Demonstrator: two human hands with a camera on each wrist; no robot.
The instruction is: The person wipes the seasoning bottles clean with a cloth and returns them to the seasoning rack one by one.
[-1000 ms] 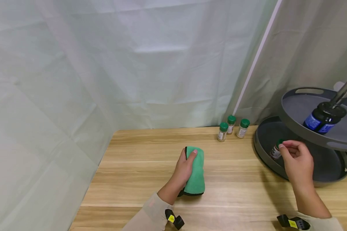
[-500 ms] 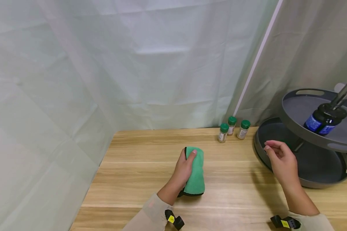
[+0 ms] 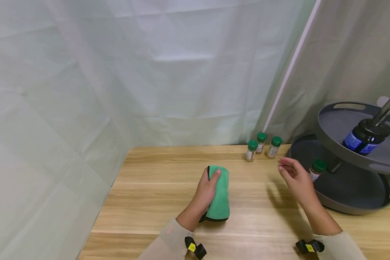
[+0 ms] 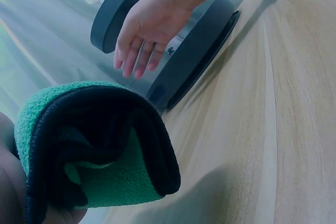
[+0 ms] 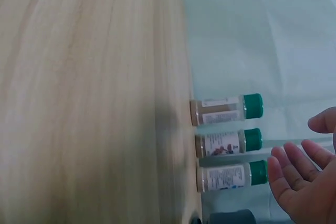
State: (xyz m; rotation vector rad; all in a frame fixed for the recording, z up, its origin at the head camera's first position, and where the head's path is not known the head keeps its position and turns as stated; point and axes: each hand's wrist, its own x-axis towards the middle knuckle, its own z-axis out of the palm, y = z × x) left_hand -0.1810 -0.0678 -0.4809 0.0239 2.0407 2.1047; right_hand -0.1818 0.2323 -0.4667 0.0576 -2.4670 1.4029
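Observation:
My left hand (image 3: 205, 189) grips a folded green cloth (image 3: 220, 195) with black edging, thumb on top, over the middle of the table. In the left wrist view the cloth (image 4: 121, 177) shows its rolled, dark-lined end. My right hand (image 3: 295, 178) is in the air just left of the grey two-tier tray, fingers loosely bent and nothing in them. Behind that hand, a green-capped spice jar (image 3: 317, 167) stands on the lower tier (image 3: 351, 191). Three more spice jars (image 5: 226, 142) with green caps stand together at the table's back edge, near the right hand's fingers in the right wrist view.
The upper tier (image 3: 331, 115) overhangs the lower one and carries a dark bottle with a blue label (image 3: 360, 139) beside the metal post (image 3: 388, 108). Pale curtains (image 3: 195, 72) hang behind and to the left of the wooden table (image 3: 156, 202).
My right hand has let go of the spice jar on the lower tier and moved left, out over the tray's rim. The left hand keeps its grip on the cloth.

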